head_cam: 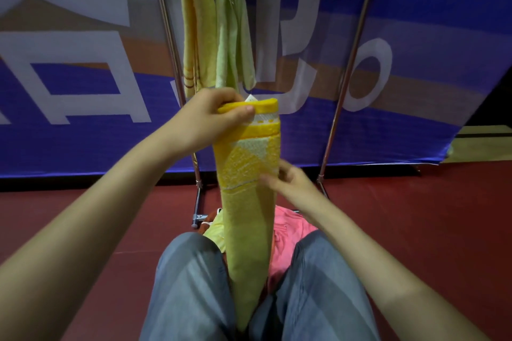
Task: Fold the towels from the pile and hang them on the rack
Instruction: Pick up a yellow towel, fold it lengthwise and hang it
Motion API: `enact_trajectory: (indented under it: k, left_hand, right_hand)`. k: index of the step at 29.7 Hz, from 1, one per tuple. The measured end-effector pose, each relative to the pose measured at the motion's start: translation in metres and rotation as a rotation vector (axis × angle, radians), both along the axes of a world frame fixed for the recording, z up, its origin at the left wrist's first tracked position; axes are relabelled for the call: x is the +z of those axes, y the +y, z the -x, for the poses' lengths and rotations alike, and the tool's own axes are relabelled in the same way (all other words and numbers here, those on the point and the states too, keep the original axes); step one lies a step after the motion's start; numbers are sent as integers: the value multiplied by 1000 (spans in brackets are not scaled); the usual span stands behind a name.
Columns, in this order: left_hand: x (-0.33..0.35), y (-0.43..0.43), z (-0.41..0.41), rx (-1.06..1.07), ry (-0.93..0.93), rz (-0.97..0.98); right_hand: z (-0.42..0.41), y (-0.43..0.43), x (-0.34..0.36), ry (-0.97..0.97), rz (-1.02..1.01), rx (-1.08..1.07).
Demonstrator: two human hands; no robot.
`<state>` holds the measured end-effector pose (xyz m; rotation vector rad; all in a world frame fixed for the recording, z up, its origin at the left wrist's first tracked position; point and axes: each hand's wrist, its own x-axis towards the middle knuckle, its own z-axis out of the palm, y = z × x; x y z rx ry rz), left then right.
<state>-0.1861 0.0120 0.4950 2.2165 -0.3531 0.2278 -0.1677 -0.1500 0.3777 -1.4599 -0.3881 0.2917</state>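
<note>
Left fingers [245,113] pinch the yellow towel [249,230] up top, right fingers [267,178] its edge, rack [352,63] behind, pile [289,227] below.

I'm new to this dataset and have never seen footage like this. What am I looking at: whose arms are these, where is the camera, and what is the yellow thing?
There is no machine here. A person works with bare hands, and the one picture comes from a camera worn on their head, looking forward and down. That is why both arms and the knees show. The left hand grips the top of a folded yellow towel, which hangs down between the knees. The right hand pinches its right edge partway down. Behind stands a metal rack with a pale towel and a green towel already hung. More towels lie on the floor, among them a pink towel.
</note>
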Motion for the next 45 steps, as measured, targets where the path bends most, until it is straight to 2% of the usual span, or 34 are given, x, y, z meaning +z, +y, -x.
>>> enact_trajectory:
  k: [2, 5, 7, 11, 14, 17, 22, 25, 30, 32, 33, 35, 37, 39, 42, 45]
  left_hand:
    - [4, 1, 0, 17, 9, -22]
    - [8, 5, -1, 33, 119, -165]
    - [9, 9, -3, 68, 130, -216]
    - [16, 15, -7, 161, -16, -139]
    - [26, 18, -6, 183, -87, -74]
    - [37, 22, -3, 227, -161, -67]
    - [34, 35, 1, 289, -205, -155]
    - [10, 45, 3, 349, -128, -246]
    - [-51, 47, 4, 334, 196, -520]
    - [-76, 35, 5, 250, 302, -555]
    - [-85, 29, 8, 192, 354, -487]
    - [-93, 10, 10, 34, 417, -207]
    - [-90, -9, 15, -101, 418, 47]
    - [-86, -20, 18, -181, 423, 216]
    - [-80, -24, 21, -204, 442, 328]
    - [-74, -23, 21, -245, 423, 305]
  right_hand:
    - [2, 1, -13, 17, 64, -1]
    - [2, 6, -15, -14, 85, 19]
    - [2, 10, -14, -27, 70, 52]
    - [0, 12, -19, 54, 24, 70]
    - [2, 9, -42, 121, 148, 108]
    - [6, 4, -76, 195, 304, 170]
    - [9, -2, -106, 240, 326, 90]
    - [10, -8, -103, 263, 307, 118]
    - [4, -22, -69, 244, 221, 156]
    - [3, -25, -48, 240, 178, 196]
    - [3, -23, -38, 239, 148, 218]
    - [4, -24, -15, 217, 117, 244]
    - [6, -24, 3, 190, 94, 288]
    - [7, -25, 18, 185, 76, 319]
    - [8, -28, 31, 188, 99, 361]
    - [8, -29, 36, 183, 113, 427]
